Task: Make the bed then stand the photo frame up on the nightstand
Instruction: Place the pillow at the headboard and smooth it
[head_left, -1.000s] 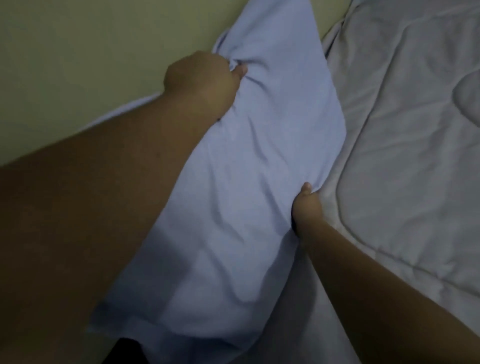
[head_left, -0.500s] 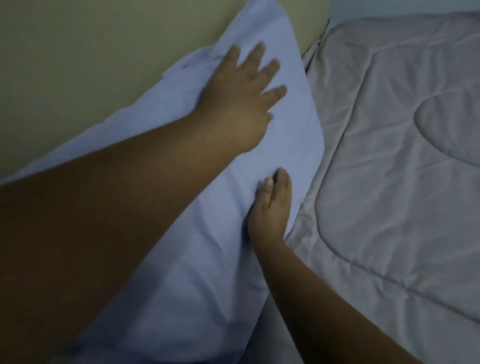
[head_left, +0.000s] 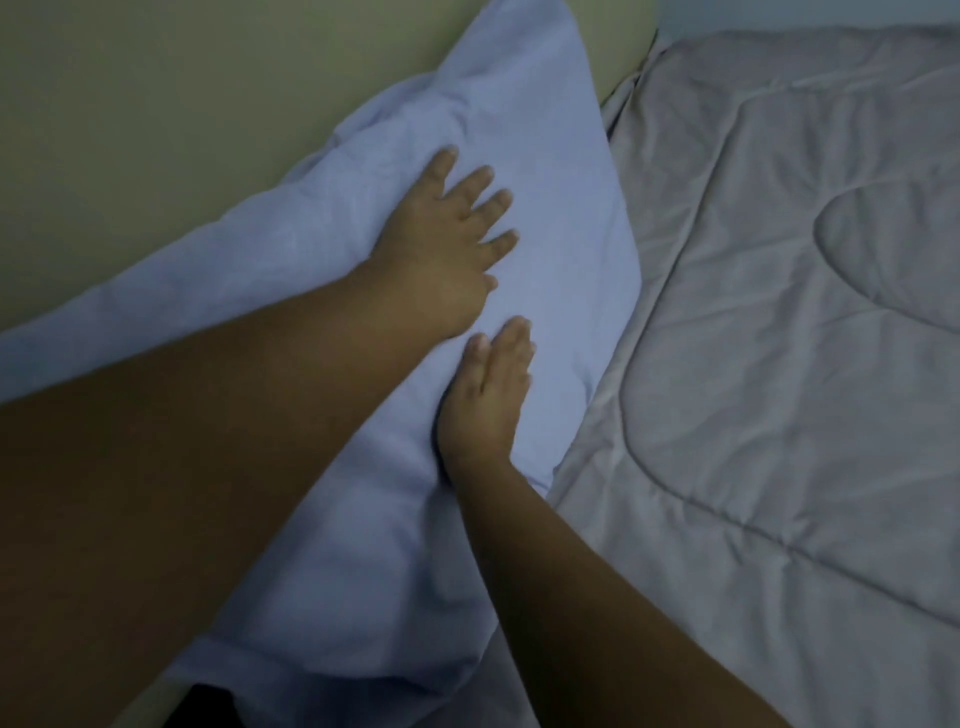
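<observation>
Both: left hand (head_left: 436, 260), right hand (head_left: 485, 395) flat on pillow (head_left: 545, 130), fingers (head_left: 470, 184) straight.
Done: I judge quilt (head_left: 779, 415) spread.
Left: frame, unseen.

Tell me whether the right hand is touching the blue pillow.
Touching. The head view shows the right hand lying flat, palm down, on the blue pillow, with the fabric dented around it and no gap visible.

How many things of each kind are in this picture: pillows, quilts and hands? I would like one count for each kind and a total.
Light blue pillow: 1
Grey quilt: 1
Hands: 2, the left hand and the right hand, both flat on the pillow
Total: 4
</observation>
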